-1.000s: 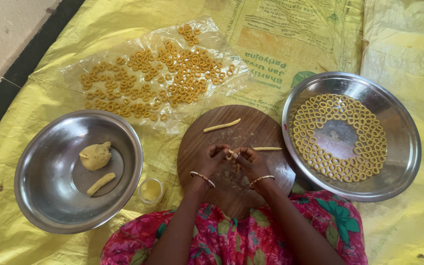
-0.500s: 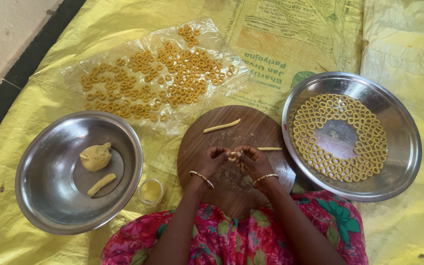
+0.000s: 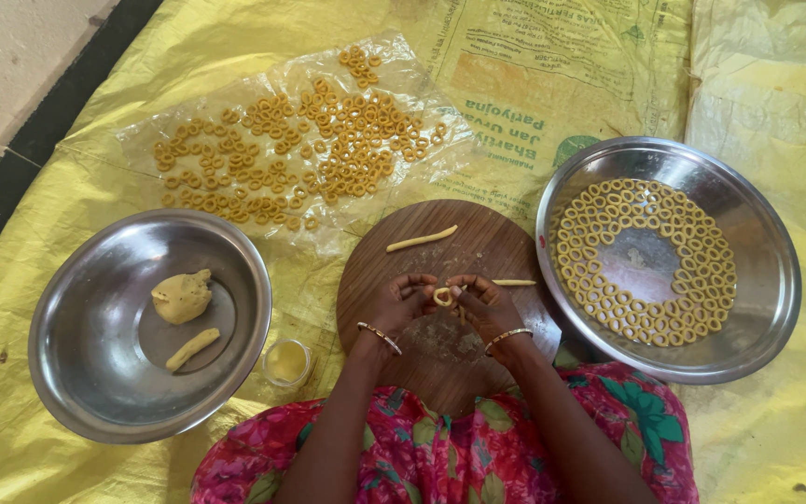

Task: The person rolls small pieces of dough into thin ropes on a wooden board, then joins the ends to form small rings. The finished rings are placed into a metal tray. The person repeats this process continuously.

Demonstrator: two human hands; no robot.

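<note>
Both hands meet over the round wooden board (image 3: 450,280), at the centre of the view. The left hand (image 3: 401,303) and the right hand (image 3: 482,303) have their fingers curled inward, and the fingertips of both pinch one small dough ring (image 3: 443,297) between them. The ring is held just above the board surface, near its middle.

On the board, one short dough strip (image 3: 422,239) lies at 12 o'clock from the hands; a second, thinner strip (image 3: 513,282) lies at 3 o'clock, just beside the right hand.

At 3 o'clock from the board sits a steel plate (image 3: 767,280) with finished rings laid in concentric rows around a bare centre. At 9 o'clock sits a steel bowl (image 3: 67,364) holding a dough lump (image 3: 182,296) and a dough roll (image 3: 192,348), apart from each other. A small cup of yellow liquid (image 3: 285,361) stands between the bowl and the board. At 11 o'clock a clear plastic sheet (image 3: 142,140) carries many scattered rings. Everything rests on a yellow sack sheet (image 3: 776,75) spread on the floor.
</note>
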